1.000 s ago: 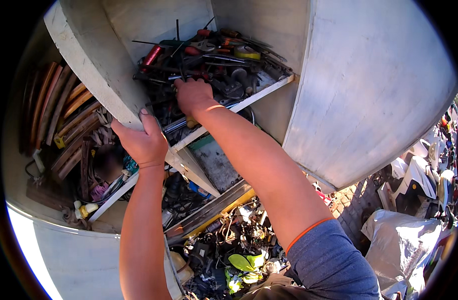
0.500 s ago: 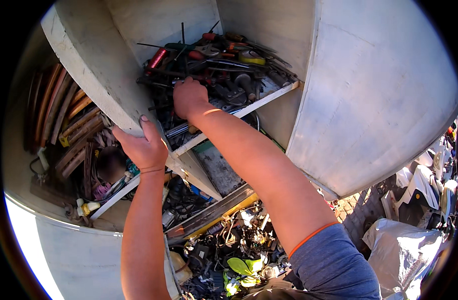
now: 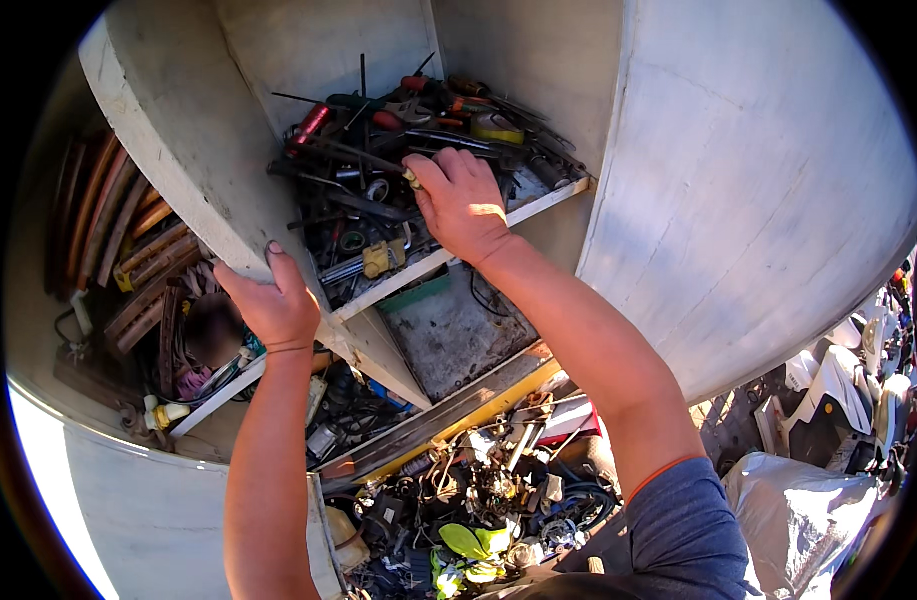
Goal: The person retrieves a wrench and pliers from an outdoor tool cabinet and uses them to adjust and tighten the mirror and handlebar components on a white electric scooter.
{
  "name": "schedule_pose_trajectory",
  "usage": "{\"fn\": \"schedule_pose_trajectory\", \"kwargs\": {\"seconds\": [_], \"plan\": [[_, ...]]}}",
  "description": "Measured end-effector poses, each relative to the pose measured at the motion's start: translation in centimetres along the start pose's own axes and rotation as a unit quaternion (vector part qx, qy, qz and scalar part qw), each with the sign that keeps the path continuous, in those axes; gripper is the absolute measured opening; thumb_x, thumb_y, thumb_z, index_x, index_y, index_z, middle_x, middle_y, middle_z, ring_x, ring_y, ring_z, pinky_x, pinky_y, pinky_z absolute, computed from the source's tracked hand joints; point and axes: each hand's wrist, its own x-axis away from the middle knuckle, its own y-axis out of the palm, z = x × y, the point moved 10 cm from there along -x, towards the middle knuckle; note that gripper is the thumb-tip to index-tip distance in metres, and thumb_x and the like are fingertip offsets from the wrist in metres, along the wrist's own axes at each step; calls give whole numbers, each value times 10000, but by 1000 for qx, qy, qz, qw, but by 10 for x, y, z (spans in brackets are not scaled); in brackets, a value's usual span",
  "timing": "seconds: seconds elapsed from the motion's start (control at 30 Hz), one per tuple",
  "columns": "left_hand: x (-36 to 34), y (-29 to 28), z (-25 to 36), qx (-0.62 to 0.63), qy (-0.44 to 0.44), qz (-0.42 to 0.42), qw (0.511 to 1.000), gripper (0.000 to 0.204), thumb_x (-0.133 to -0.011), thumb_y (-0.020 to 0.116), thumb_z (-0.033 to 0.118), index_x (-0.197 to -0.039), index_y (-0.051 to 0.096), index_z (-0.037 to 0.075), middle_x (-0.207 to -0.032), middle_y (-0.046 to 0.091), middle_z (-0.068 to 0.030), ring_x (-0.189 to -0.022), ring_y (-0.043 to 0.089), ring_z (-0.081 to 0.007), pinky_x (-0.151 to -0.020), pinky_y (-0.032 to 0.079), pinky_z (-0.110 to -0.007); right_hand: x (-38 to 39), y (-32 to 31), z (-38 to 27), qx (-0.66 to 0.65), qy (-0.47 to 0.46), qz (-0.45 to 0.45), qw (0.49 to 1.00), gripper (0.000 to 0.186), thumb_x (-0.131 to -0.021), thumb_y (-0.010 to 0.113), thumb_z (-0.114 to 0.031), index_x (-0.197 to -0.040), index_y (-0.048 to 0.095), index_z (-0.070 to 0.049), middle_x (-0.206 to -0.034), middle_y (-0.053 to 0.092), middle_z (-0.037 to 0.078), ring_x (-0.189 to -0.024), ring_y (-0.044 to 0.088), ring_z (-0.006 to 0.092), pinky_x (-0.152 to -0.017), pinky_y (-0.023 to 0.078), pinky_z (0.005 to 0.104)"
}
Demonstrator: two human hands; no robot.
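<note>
My left hand point(image 3: 272, 310) is wrapped around the front edge of a pale upright divider panel point(image 3: 169, 160) of a metal cabinet. Over a shelf point(image 3: 399, 277) heaped with hand tools, my right hand point(image 3: 466, 205) has its fingers curled. A small pale yellowish piece shows beside its thumb and a dark rod runs up to it; what it grips is mostly hidden. Around that hand lie a red cylindrical tool point(image 3: 311, 128), an adjustable wrench point(image 3: 409, 112), a yellow-and-black tape measure point(image 3: 496, 128), several screwdrivers, and a yellow block point(image 3: 383, 258) near the shelf's front.
Curved brown strips point(image 3: 104, 210) stack in the left compartment. Below are a grey lower compartment floor point(image 3: 449, 335) and a pile of mixed scrap parts point(image 3: 459, 500). To the right stand a large pale door point(image 3: 759, 190) and a silvery sheet point(image 3: 799, 510).
My right hand has moved right and away from the left part of the tool heap, uncovering the yellow block and nearby tools. My left hand stays on the divider.
</note>
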Motion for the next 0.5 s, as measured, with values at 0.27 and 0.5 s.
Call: {"fn": "schedule_pose_trajectory", "kwargs": {"seconds": [0.27, 0.5], "plan": [[1, -4, -4, 20, -20, 2, 1000, 508, -1068, 662, 196, -1419, 408, -69, -1337, 606, -225, -1149, 625, -286, -1023, 507, -397, 9, 26, 50, 45, 55, 52, 996, 356, -911, 705, -86, -1235, 694, -234, -1072, 646, 61, -1079, 604, 338, -964, 462, 490], [3, 0, -2, 21, -5, -10, 1000, 507, -1049, 673, 166, -1414, 408, -66, -1314, 615, -211, -1147, 617, -269, -1019, 510, -390, 14, 26, 66, 57, 110, 61, 990, 427, -893, 719, -77, -1303, 633, -160, -1105, 657, 121, -1083, 599, 382, -945, 455, 517]]}}
